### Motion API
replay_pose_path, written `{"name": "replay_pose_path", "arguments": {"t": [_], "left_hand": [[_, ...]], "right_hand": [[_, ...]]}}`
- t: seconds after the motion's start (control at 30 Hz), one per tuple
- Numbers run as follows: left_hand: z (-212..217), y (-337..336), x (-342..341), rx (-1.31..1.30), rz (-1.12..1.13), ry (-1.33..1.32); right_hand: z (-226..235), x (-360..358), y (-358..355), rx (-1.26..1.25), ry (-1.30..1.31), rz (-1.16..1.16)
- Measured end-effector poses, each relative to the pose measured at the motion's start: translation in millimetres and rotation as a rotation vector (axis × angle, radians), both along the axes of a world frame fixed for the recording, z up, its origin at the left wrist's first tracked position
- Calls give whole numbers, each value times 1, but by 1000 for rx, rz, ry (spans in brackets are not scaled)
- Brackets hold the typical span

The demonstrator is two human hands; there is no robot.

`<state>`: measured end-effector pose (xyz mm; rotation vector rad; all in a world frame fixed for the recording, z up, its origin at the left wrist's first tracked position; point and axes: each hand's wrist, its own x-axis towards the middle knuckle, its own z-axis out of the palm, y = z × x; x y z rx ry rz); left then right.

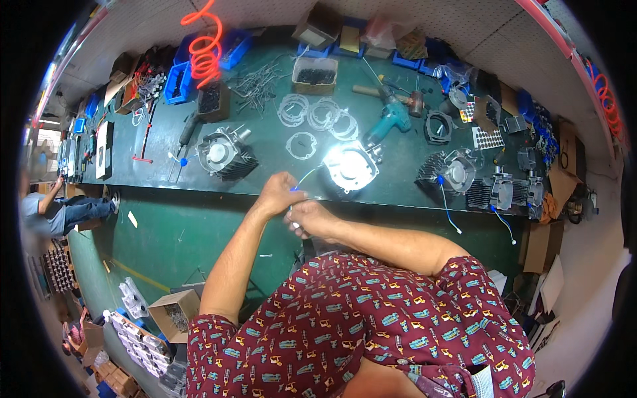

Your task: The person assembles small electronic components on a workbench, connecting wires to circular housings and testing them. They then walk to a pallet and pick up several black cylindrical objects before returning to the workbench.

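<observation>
Just in front of the near edge of the tabletop (pixel 272 159), I see the thin wire (pixel 308 176) strung between a bright metal casting (pixel 350 167) and the two hands I am following. The left hand (pixel 275 194) has its grip pinched narrow on the wire at a blue sleeve (pixel 294 188); the right hand (pixel 313 219) is curled close below, its grip narrow too, a white plug (pixel 296 225) showing at the fingers, though I cannot tell how firmly that is held. I judge the wire light and limp, easy to bend, perhaps a little slick, and weakest where it meets the casting, so I would take hold at the sleeve or the plug's body and spare that root any tug. The casting looks heavy and stiff by comparison. The wire's long axis slants from the casting down and left to the left hand, then seems to turn down to the right hand, where the plug end appears to point towards the patterned shirt (pixel 345 318), partly hidden by the fingers.
</observation>
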<state>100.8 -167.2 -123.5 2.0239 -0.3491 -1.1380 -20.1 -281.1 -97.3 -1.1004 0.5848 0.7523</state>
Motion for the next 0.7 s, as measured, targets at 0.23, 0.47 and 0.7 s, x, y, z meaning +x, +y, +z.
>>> {"name": "replay_pose_path", "arguments": {"t": [0.23, 0.47, 0.7], "left_hand": [[-6, -55, 12, 144, -232, -390], [-19, -68, 4, 62, -214, -420], [-12, -33, -7, -312, 376, 607]], "right_hand": [[18, 4, -11, -148, -269, 180], [27, -4, -50, -434, -514, 409], [27, 20, -167, -1380, -855, -210]]}}
